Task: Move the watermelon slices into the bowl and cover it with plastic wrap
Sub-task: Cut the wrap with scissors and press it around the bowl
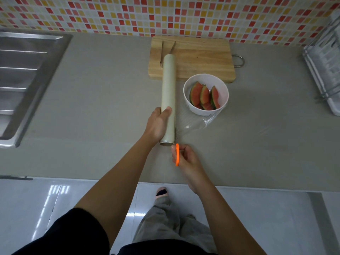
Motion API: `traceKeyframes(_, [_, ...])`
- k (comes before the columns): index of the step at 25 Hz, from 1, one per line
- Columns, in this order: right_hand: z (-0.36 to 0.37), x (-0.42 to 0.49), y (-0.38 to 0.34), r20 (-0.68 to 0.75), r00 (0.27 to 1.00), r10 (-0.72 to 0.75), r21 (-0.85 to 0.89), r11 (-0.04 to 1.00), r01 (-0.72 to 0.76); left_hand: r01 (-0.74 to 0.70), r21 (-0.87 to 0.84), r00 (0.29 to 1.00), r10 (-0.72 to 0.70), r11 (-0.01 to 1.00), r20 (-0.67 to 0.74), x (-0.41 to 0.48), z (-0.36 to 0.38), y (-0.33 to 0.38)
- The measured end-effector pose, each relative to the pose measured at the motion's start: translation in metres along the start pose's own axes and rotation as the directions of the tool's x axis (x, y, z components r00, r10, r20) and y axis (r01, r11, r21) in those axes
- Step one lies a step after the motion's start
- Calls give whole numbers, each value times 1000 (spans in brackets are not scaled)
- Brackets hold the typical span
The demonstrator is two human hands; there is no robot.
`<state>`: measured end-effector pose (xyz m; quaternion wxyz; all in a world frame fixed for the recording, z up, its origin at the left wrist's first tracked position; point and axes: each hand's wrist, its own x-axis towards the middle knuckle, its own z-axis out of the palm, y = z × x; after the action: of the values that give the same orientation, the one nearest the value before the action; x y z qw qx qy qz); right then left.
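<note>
A white bowl [206,109] stands on the grey counter and holds several watermelon slices [203,96]. Left of it lies a long pale roll of plastic wrap [168,85], its far end resting on the cutting board. My left hand [158,125] grips the roll near its close end. A clear sheet of wrap [195,124] stretches from the roll towards the bowl, crumpled at the bowl's base. My right hand [185,159] holds orange-handled scissors [177,155], whose blades sit along the roll's right edge at the sheet.
A wooden cutting board [202,57] with a metal hanging loop lies behind the bowl; metal tongs [166,50] rest on it. A steel sink and drainboard [24,80] is at the left. A dish rack [325,69] stands at the right. The counter's front edge runs below my hands.
</note>
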<state>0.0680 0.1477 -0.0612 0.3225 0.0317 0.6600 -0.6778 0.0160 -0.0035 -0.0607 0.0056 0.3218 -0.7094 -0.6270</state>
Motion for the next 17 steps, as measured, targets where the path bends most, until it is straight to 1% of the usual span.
traceKeyframes(2, [-1, 1, -1, -13, 1000, -27, 24, 999, 27, -1, 3, 1000, 1, 1000, 1, 0, 0, 0])
traceKeyframes(4, [0, 2, -3, -3, 1000, -10, 23, 1000, 10, -3, 0, 1000, 3, 1000, 3, 0, 0, 0])
traceKeyframes(7, [1, 10, -9, -6, 999, 36, -55, 998, -36, 0, -12, 1000, 0, 1000, 10, 0, 0, -1])
traceKeyframes(9, [0, 18, -12, -23, 999, 21, -71, 997, -23, 3, -22, 1000, -2, 1000, 14, 0, 0, -1])
traceKeyframes(14, [-4, 28, -13, -39, 998, -56, -27, 998, 55, -15, -23, 1000, 15, 1000, 2, 0, 1, 0])
traceKeyframes(17, [-3, 36, -19, -22, 999, -45, 0, 999, 45, -5, -32, 1000, 5, 999, 0, -2, 1, -1])
